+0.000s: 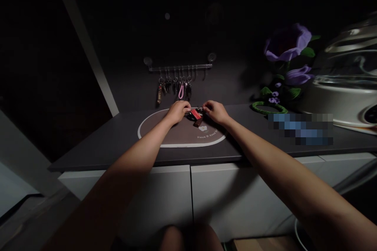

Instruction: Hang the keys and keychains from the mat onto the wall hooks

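Observation:
Over the grey-brown oval mat (173,137) on the counter, a bunch of keys (199,110) with a red tag (195,114) and a brown fob (198,122) lies between my hands. My left hand (178,112) is closed in a pinch at the bunch's left side. On the other side, the fingers of my right hand (216,112) are pinched at its right edge. The exact parts under my fingertips are too small and dark to make out. Behind, a clear hook rail (181,68) on the wall carries several key sets, one with a pink loop (181,91).
To the right stand purple flowers (297,74) with a green ring base (269,108) and a white appliance (347,100) with a clear top. A blurred blue patch (302,128) covers something near the counter's front edge. White cabinet doors (165,192) are below.

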{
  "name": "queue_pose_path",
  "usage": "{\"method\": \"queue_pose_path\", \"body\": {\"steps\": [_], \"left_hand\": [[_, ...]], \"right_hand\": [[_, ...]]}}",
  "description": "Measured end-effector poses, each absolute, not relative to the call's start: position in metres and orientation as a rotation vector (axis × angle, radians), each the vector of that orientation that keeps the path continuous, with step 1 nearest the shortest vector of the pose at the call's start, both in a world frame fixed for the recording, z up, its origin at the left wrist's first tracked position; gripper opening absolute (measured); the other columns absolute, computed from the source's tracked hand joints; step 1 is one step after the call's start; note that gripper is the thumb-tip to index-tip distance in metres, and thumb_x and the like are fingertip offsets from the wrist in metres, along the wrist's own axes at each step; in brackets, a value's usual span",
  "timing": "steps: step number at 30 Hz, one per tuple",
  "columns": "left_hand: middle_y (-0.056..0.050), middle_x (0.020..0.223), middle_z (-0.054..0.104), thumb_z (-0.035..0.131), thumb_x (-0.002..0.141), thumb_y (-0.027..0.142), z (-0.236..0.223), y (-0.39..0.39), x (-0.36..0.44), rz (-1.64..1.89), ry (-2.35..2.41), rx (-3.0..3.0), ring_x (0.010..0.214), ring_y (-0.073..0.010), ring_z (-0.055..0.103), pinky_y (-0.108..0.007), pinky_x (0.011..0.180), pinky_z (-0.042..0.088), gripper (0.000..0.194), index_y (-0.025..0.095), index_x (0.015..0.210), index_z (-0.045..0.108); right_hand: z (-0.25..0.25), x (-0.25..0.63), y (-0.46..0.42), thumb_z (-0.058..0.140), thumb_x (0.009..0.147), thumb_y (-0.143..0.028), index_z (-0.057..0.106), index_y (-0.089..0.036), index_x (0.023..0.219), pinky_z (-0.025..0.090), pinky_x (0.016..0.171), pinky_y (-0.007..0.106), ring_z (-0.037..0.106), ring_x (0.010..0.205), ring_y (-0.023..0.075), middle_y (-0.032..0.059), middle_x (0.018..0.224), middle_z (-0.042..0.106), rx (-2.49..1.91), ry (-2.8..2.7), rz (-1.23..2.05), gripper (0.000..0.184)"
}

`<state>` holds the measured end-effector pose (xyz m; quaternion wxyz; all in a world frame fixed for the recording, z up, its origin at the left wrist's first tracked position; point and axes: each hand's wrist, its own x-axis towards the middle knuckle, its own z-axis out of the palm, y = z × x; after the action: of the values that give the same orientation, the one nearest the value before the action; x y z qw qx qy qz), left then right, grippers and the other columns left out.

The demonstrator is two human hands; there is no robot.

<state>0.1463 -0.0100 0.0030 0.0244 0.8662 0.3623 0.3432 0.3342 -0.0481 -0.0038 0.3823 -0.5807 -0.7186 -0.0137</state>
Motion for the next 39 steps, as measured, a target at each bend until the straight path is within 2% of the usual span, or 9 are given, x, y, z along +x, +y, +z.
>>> {"method": "queue_pose_path", "body": {"steps": [7, 12, 16, 23, 30, 35, 39], "left_hand": [[-0.003, 0.079, 0.064, 0.052, 0.076, 0.016, 0.007, -0.009, 0.138, 1.129, 1.142, 2.637, 0.077, -0.0157, 0.054, -0.026, 0.071, 0.039, 0.011, 0.017, 0.074, 0.063], [-0.003, 0.081, 0.064, 0.052, 0.076, 0.015, 0.012, -0.009, 0.133, 1.211, 1.192, 2.557, 0.081, -0.0157, 0.055, -0.026, 0.075, 0.040, 0.012, 0.017, 0.073, 0.063], [-0.003, 0.081, 0.065, 0.052, 0.075, 0.015, 0.016, -0.009, 0.131, 1.267, 1.213, 2.436, 0.081, -0.0158, 0.056, -0.027, 0.076, 0.041, 0.011, 0.017, 0.072, 0.063], [-0.004, 0.080, 0.066, 0.051, 0.075, 0.012, 0.017, -0.007, 0.134, 1.357, 1.142, 2.070, 0.076, -0.0138, 0.059, -0.025, 0.072, 0.044, 0.013, 0.014, 0.077, 0.064], [-0.004, 0.072, 0.065, 0.053, 0.075, 0.012, 0.018, -0.008, 0.139, 1.384, 1.132, 1.660, 0.065, -0.0106, 0.057, -0.024, 0.069, 0.045, 0.012, 0.012, 0.080, 0.064], [-0.001, 0.063, 0.062, 0.057, 0.070, 0.008, 0.023, -0.012, 0.138, 1.397, 1.121, 1.472, 0.060, -0.0086, 0.053, -0.024, 0.070, 0.044, 0.008, 0.012, 0.072, 0.064], [0.001, 0.058, 0.060, 0.060, 0.065, 0.005, 0.025, -0.014, 0.139, 1.413, 1.058, 1.363, 0.058, -0.0086, 0.052, -0.024, 0.070, 0.043, 0.009, 0.012, 0.066, 0.064]], "right_hand": [[-0.004, 0.332, -0.048, 0.050, 0.081, -0.027, 0.066, -0.017, 0.087, 0.037, 0.068, 0.023, 0.056, 0.076, 0.0147, 0.0067, 0.086, 0.067, -1.550, -1.919, -0.114, 0.020], [-0.007, 0.331, -0.046, 0.049, 0.082, -0.037, 0.068, -0.019, 0.091, 0.037, 0.076, 0.026, 0.055, 0.084, 0.0172, 0.0087, 0.091, 0.066, -1.640, -1.940, -0.198, 0.028], [-0.010, 0.330, -0.044, 0.050, 0.079, -0.043, 0.070, -0.023, 0.091, 0.037, 0.077, 0.027, 0.053, 0.088, 0.0189, 0.0087, 0.091, 0.065, -1.705, -1.895, -0.231, 0.031], [-0.001, 0.323, -0.041, 0.051, 0.078, -0.039, 0.069, -0.025, 0.092, 0.039, 0.077, 0.028, 0.055, 0.092, 0.0194, 0.0065, 0.095, 0.066, -1.776, -1.840, -0.069, 0.027], [0.013, 0.307, -0.028, 0.048, 0.073, -0.058, 0.070, -0.023, 0.084, 0.040, 0.075, 0.036, 0.057, 0.091, 0.0252, 0.0102, 0.084, 0.067, -2.009, -1.699, -0.024, 0.042], [0.005, 0.307, -0.019, 0.055, 0.070, -0.042, 0.070, -0.023, 0.080, 0.040, 0.068, 0.029, 0.059, 0.082, 0.0202, 0.0075, 0.081, 0.068, -1.937, -1.622, -0.042, 0.026], [0.002, 0.313, -0.018, 0.056, 0.070, -0.034, 0.067, -0.017, 0.076, 0.036, 0.058, 0.021, 0.055, 0.065, 0.0122, 0.0035, 0.071, 0.066, -1.789, -1.566, 0.174, 0.021]]}}
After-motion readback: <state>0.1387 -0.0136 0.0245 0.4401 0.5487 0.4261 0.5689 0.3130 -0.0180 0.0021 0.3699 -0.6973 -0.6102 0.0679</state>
